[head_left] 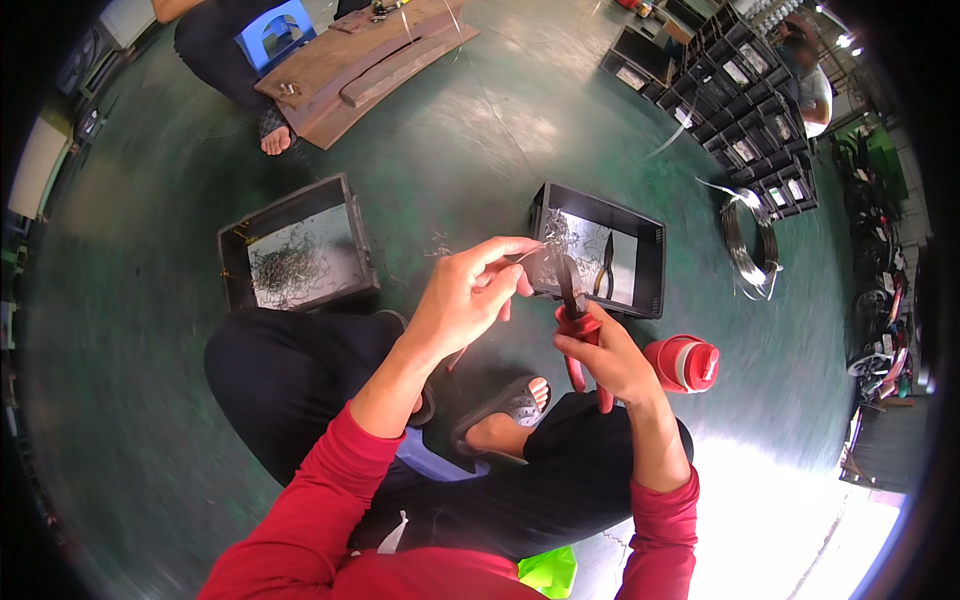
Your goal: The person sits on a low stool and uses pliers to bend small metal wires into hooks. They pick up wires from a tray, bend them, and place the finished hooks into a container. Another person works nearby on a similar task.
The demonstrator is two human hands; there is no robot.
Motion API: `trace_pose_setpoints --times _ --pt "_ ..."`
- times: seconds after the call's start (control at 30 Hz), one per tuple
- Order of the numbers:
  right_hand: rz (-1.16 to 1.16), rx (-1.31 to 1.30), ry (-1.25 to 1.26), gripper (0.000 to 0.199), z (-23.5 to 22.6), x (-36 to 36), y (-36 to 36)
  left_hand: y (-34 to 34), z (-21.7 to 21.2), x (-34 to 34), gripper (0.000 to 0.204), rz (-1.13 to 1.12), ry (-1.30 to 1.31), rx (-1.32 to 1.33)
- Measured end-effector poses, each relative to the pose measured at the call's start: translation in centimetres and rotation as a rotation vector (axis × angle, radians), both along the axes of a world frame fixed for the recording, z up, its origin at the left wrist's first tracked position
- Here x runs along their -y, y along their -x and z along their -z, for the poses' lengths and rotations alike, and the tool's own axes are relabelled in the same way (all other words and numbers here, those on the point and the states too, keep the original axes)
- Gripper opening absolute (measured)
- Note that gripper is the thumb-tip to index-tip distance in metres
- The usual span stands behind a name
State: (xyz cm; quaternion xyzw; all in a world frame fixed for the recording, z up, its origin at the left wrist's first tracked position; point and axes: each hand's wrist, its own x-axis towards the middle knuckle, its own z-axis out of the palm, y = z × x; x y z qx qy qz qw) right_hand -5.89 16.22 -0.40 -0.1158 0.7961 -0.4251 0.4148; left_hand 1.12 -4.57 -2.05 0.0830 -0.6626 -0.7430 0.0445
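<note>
My left hand [468, 292] pinches a thin piece of wire [528, 254] between thumb and fingertips, above the gap between two crates. Wrapped in my right hand [618, 358] are the red handles of a pair of pliers [574, 318]. Their dark jaws point up and away from me, close beside the wire's end; I cannot tell whether they touch it. Beyond the pliers, a black crate [652, 270] holds short bits of wire [562, 232] and a second, dark pair of pliers [606, 262] on a pale lining.
To the left, another black crate [362, 245] contains a heap of wire pieces [285, 270]. A red jug [688, 363] stands right of my knee. Farther right are a wire coil [745, 245] and stacked black crates [745, 100]. A wooden bench [360, 60] and a person's foot [276, 140] are far left.
</note>
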Motion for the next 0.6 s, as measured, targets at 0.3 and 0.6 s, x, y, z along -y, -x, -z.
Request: trace_pose_setpoints --times 0.3,0.6 --pt "-0.012 -0.060 -0.008 0.032 0.1 0.3 -0.2 0.2 0.2 -1.0 0.035 -0.096 0.232 -0.075" --pt "-0.017 -0.087 -0.051 0.029 0.7 0.2 -0.3 0.4 0.9 -1.5 0.038 -0.154 0.431 -0.175"
